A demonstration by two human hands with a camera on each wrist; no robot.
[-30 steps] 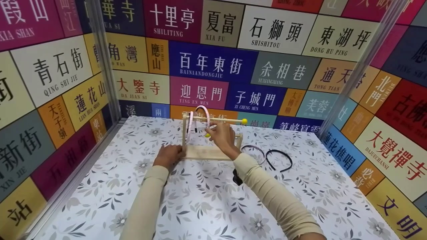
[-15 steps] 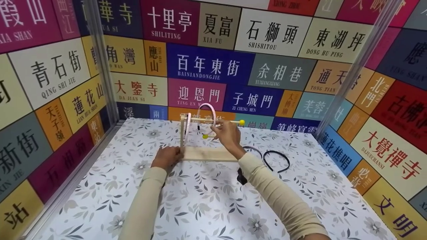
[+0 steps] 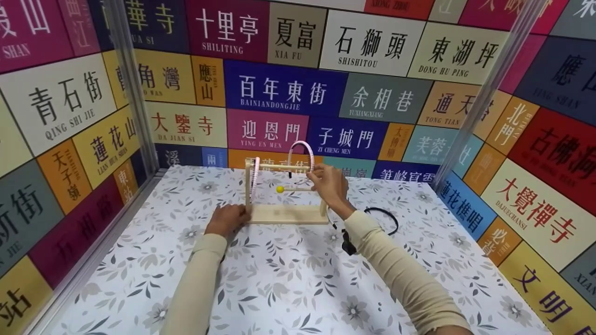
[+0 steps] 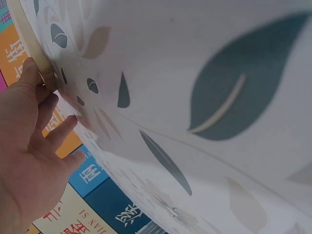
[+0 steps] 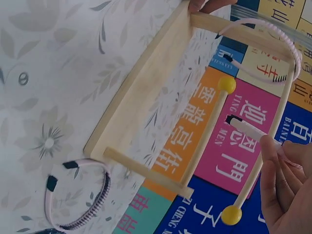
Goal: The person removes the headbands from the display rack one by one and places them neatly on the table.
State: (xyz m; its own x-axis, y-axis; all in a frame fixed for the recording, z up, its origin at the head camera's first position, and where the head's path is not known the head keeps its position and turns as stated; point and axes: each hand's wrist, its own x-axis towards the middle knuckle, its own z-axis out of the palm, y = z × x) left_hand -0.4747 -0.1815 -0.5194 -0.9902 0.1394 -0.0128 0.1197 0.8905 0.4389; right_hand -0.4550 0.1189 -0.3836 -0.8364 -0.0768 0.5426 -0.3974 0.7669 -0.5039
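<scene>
A wooden rack [image 3: 286, 215] with two yellow-tipped rods stands on the table. My left hand [image 3: 227, 219] grips it at the left end of the base, thumb and finger pinching the wood [image 4: 34, 41] in the left wrist view. My right hand [image 3: 331, 186] holds a pink ridged headband [image 3: 302, 145] upright by one side at the upper rod [image 5: 273, 131]; its dark-tipped end shows in the right wrist view. A second pink headband [image 3: 255, 179] hangs at the left end of that rod. The lower rod's yellow ball [image 3: 280, 189] points left.
Right of the rack a black headband [image 3: 396, 218] lies on the flower-patterned table cover. Another pink headband [image 5: 102, 195] lies by the rack's right end. A black object [image 3: 347, 243] is partly under my right forearm. Sign-printed walls [image 3: 284, 83] enclose the table.
My right hand has moved right along the upper rod with the pink headband, away from the hanging one. My left hand keeps its grip on the rack; the view has shifted slightly.
</scene>
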